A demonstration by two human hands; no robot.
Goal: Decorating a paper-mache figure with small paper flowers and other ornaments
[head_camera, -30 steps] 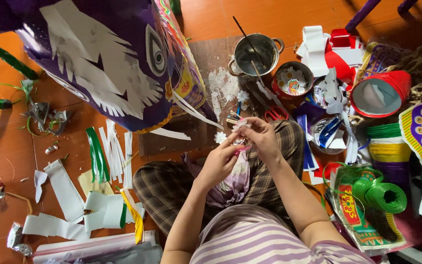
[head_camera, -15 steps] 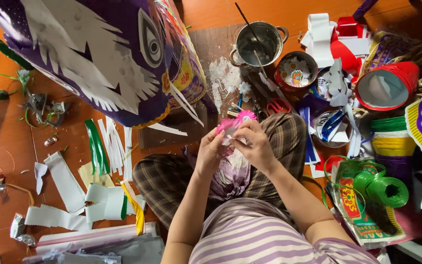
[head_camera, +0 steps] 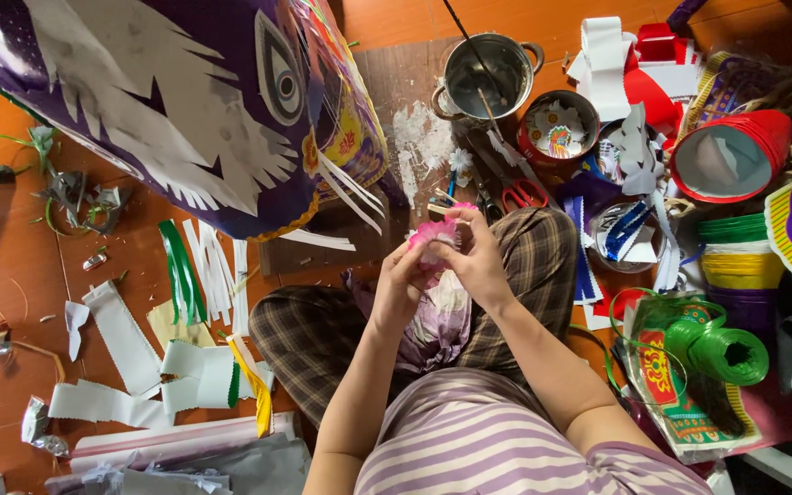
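Seated cross-legged on an orange floor (head_camera: 11,275), seen from above, in checked trousers and a striped top. Both hands raised together over the lap: left hand (head_camera: 399,282) and right hand (head_camera: 480,261) meeting at the fingertips, pinching a small pink tuft (head_camera: 434,233) between them. Beneath the hands, on the lap, a crumpled bag (head_camera: 437,321) of pale purple. Ahead and to the left, a big purple mask (head_camera: 167,110) with white feathered cut-outs and a painted eye, resting partly on a wooden board (head_camera: 405,92). Further ahead, a steel pot (head_camera: 486,73) with a stick in it, just beside a round tin (head_camera: 556,128); red-handled scissors (head_camera: 520,192) near the right knee. To the right, a red cone (head_camera: 731,156), stacked green and yellow rolls (head_camera: 735,252), and a spool of green cord (head_camera: 717,348). To the left, white and green paper strips (head_camera: 194,275) scattered about the floor, well apart from the hands.
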